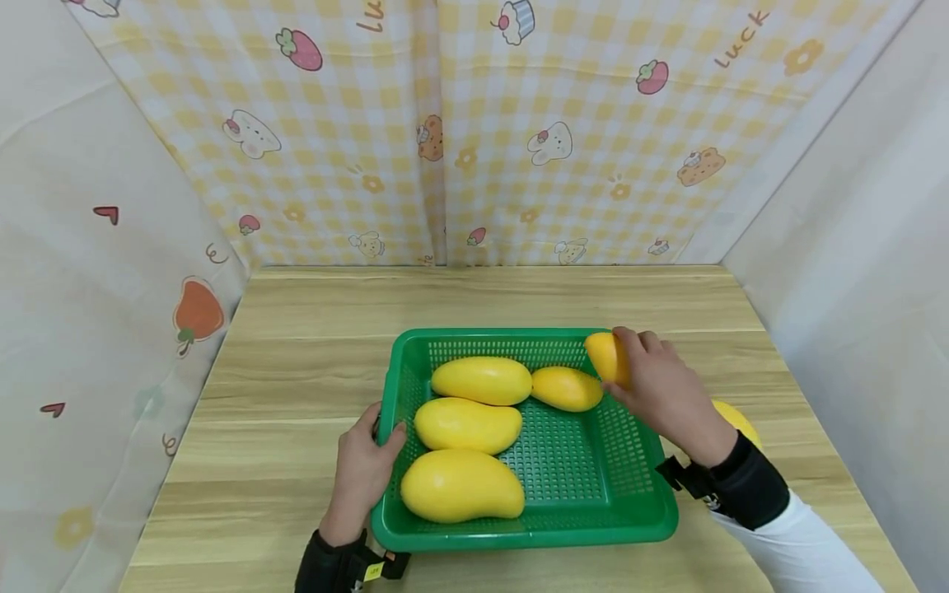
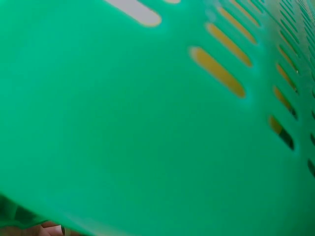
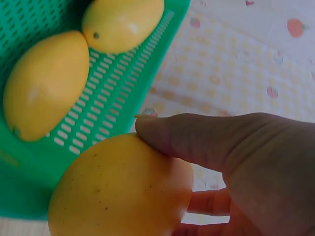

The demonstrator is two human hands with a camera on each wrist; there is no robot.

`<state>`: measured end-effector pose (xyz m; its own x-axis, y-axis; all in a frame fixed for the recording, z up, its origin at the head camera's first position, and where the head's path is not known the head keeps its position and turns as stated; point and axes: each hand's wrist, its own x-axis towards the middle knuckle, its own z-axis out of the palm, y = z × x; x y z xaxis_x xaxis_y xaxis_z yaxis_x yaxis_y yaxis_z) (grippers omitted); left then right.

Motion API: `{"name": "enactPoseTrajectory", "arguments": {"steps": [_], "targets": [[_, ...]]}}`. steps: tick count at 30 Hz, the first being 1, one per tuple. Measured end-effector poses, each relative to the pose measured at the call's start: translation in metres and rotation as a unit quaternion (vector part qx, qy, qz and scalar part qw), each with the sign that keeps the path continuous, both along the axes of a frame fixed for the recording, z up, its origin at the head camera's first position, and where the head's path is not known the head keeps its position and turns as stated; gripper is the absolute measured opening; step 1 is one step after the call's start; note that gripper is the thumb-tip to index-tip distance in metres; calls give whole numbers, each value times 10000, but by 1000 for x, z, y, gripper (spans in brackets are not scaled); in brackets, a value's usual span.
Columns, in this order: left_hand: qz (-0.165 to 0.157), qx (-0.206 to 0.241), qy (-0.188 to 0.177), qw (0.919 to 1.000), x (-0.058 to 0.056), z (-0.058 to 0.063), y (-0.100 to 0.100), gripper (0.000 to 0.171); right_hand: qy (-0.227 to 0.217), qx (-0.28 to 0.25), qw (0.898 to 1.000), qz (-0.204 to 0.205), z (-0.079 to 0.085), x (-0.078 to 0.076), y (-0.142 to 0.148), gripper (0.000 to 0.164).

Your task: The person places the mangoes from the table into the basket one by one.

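A green plastic basket (image 1: 563, 539) with slotted walls stands on the table. My left hand (image 1: 365, 465) grips its left rim, thumb over the edge; in the left wrist view the green wall (image 2: 123, 123) fills nearly everything. Over the far right corner my right hand (image 1: 660, 387) holds a mango (image 1: 608, 360), its dotted skin plain in the right wrist view, where the thumb (image 3: 182, 135) lies on top. Inside the basket, large yellow mangoes (image 1: 467, 426) line the left side, and a smaller orange-yellow mango (image 1: 567, 389) touches the far one.
Another yellow mango (image 1: 737, 422) lies on the table right of the basket, partly hidden by my right wrist. The wood-grain table (image 1: 296, 362) ends at a checked cloth (image 1: 489, 189) behind, with pale cloth walls on both sides.
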<state>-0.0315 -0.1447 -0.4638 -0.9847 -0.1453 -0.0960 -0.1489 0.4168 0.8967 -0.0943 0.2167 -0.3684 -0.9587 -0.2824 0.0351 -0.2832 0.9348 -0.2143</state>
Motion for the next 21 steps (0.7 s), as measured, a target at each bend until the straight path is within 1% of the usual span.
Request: {"name": "enactPoseTrajectory", "arguments": {"steps": [7,15,21], "targets": [[-11,-13,-37,10000,-1,-1,0,36,177,111,9995,249,-6,5,-12,71],[-10,-44,39,10000,-1,-2,0,35,90,224,9984,513,-8,6,-25,71],[5,-23,53,10000,-1,-3,-1,35,160,253,9966,767,-15,8,-33,68]]}}
